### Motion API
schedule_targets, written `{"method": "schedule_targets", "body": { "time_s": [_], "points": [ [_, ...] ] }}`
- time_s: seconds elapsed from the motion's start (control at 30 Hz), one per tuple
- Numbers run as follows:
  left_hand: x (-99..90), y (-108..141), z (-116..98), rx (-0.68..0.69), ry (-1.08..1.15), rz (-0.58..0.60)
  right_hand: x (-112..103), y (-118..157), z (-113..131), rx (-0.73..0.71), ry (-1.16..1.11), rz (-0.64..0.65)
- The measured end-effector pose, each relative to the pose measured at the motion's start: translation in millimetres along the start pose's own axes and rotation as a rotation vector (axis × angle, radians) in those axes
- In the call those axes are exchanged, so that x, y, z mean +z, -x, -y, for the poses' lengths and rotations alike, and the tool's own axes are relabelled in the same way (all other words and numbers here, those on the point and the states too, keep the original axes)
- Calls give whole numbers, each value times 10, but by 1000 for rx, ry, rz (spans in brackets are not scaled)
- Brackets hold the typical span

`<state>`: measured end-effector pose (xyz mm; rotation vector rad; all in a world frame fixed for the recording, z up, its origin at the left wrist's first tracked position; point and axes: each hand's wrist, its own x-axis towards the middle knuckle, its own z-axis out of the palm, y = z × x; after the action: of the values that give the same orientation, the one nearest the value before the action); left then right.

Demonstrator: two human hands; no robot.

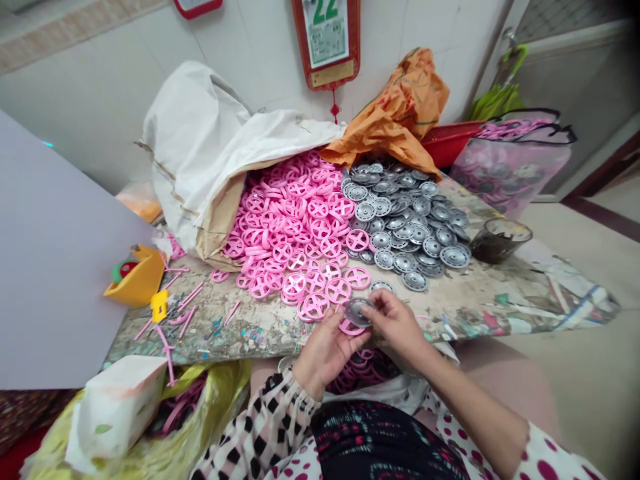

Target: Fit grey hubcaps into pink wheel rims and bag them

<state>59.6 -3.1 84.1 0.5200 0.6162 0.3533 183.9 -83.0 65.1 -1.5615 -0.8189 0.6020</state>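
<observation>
Panel [60, 253] at far left, pale and flat, cutting across the left end of the tabletop [460, 300]. Close by, a yellow container [135, 277], angular-walled, then pink sticks [191, 299], thin and straight, scattered toward the front edge. Farther back, a white sack [195, 133], creased, mouth facing right. Along the front, a blotched, colour-flecked strip with room for moving. Next, a heap of pink rings [287, 227], four-spoked, smooth, spilling forward. Left hand [327, 350] narrow around a pink ring [351, 329], near the front edge; above it, a grey disc [358, 312], round and shallow, pinched by the right hand [395, 323] (contact between the two parts impossible to tell). Behind, a pile of grey discs [407, 230], metallic-looking, overlapping. Rightward, more room, then a dark see-through cup [503, 241] near the tabletop's rear right edge.
</observation>
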Motion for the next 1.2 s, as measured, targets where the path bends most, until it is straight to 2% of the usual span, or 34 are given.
{"method": "schedule_targets", "body": {
  "time_s": [0.1,0.2,0.27,0.33,0.43,0.5,0.67,0.77,1.0,1.1,1.2],
  "points": [
    [42,46,97,62,-43,92,100,199,-41,-98,284,-27],
    [13,81,151,77,-109,110,80,268,-74,-158,382,-68],
    [2,94,153,83,-149,106,54,260,-72,-104,316,-92],
    [12,107,137,84,-180,113,38,235,-52,11,156,-32],
    [39,124,115,72,-201,117,42,224,-9,103,-70,234],
    [42,126,119,74,-205,99,70,256,10,81,-68,333],
    [14,102,165,92,-198,41,177,369,-17,1,137,199],
    [2,100,180,78,-228,42,173,384,-53,-5,139,213],
    [-143,184,257,-167,-450,223,-67,561,-199,245,-9,251],
    [-207,221,314,-189,-597,266,-138,740,-275,316,-115,295],
    [-227,224,356,-181,-698,312,-133,889,-314,399,-316,332]
  ]
}}
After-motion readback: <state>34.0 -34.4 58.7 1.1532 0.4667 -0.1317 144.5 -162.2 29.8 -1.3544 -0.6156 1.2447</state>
